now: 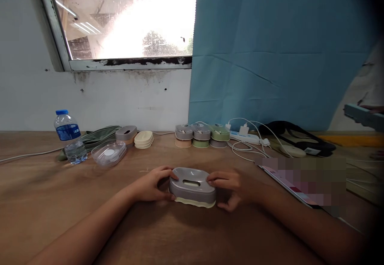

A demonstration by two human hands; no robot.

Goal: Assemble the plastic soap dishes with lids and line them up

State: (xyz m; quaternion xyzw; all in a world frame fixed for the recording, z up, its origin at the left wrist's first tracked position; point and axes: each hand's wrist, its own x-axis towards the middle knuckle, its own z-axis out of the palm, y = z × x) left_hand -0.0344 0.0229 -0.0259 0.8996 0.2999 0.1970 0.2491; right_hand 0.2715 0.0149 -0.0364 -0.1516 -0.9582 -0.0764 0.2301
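Observation:
In front of me on the table is a grey oval plastic box (pixel 193 193), apparently a soap box, with a slot in its top. A cream wavy-edged piece (pixel 195 203) shows along its bottom edge. My left hand (pixel 154 185) grips the left end, fingertips on the top rim and thumb low on the side. My right hand (pixel 229 187) holds the right end, fingers on the top corner and thumb down beside the lower edge. Whatever lies inside is mostly hidden; something pale shows through the slot.
Along the wall stand a water bottle (pixel 69 137), a clear plastic lid (pixel 109 153), a grey box (pixel 126 133), stacked cream pieces (pixel 144 139) and several finished-looking boxes (pixel 201 135). White cables and a power strip (pixel 246 137) lie right, with a tablet-like device (pixel 294 183) nearer.

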